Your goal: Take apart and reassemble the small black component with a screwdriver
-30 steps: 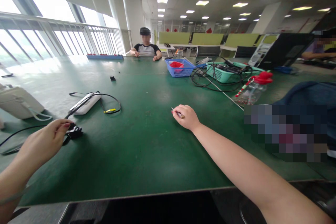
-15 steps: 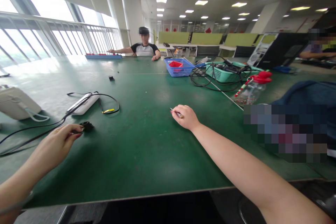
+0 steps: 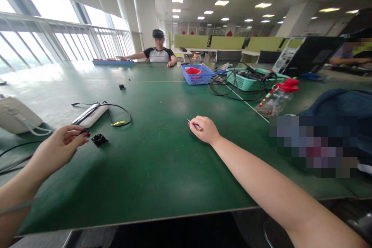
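Note:
My left hand (image 3: 59, 145) hovers over the left part of the table, thumb and fingers pinched round a small black piece (image 3: 84, 133) that is mostly hidden. Just right of those fingertips, and apart from them, a black block-like part (image 3: 99, 140) lies on the green tabletop. My right hand (image 3: 205, 129) rests on the table near the middle, closed round a slim pen-like tool (image 3: 198, 127). Its thin tip points left; I cannot tell its exact kind.
Behind my left hand lie a white power strip (image 3: 90, 115) with black cable and a pale boxy case (image 3: 19, 114). Far back are a blue basket (image 3: 197, 79), a green basket (image 3: 247, 84) with cables, a red-capped bottle (image 3: 279, 99) and a seated person (image 3: 158, 52).
My left hand has drawn back to the left and slightly up, away from the black block-like part, which now lies free on the table. My right hand has stayed put.

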`<state>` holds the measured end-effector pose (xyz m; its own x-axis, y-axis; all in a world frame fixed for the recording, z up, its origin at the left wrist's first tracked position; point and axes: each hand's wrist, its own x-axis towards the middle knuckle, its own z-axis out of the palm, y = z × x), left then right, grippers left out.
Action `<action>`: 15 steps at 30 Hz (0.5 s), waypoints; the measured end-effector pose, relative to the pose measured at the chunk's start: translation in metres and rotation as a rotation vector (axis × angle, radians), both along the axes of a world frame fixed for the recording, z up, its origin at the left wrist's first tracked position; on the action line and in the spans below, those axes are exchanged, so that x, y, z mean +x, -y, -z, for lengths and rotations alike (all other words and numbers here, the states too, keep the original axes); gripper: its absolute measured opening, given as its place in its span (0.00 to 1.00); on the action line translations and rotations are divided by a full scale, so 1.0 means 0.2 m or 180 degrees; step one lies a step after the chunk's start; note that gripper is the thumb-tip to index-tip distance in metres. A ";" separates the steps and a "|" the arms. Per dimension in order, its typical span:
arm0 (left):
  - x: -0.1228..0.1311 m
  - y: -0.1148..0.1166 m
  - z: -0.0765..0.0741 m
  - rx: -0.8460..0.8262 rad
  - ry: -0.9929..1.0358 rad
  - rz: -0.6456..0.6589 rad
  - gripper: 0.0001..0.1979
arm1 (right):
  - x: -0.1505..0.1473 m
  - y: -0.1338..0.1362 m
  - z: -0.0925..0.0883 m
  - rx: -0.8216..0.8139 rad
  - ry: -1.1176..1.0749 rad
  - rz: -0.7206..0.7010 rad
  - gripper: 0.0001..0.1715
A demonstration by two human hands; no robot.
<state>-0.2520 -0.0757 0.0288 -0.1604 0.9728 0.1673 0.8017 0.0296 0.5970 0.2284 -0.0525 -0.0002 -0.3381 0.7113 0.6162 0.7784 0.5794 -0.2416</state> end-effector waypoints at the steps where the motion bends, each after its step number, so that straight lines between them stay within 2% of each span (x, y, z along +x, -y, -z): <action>1: 0.02 0.00 -0.01 -0.0113 0.0026 0.0032 0.26 | 0.00 0.00 0.00 -0.0004 0.0001 -0.0004 0.13; 5: 0.17 0.01 -0.09 -0.0474 -0.0337 -0.0321 0.25 | 0.00 0.00 0.00 -0.0007 0.0000 -0.0007 0.14; 8: 0.24 0.00 -0.12 -0.0607 -0.0309 -0.0480 0.23 | 0.00 0.00 0.00 -0.0010 -0.0005 -0.0003 0.14; 15: 0.15 -0.10 0.00 -0.0551 -0.0219 -0.0501 0.28 | 0.01 0.00 0.00 -0.0034 -0.0031 -0.0016 0.13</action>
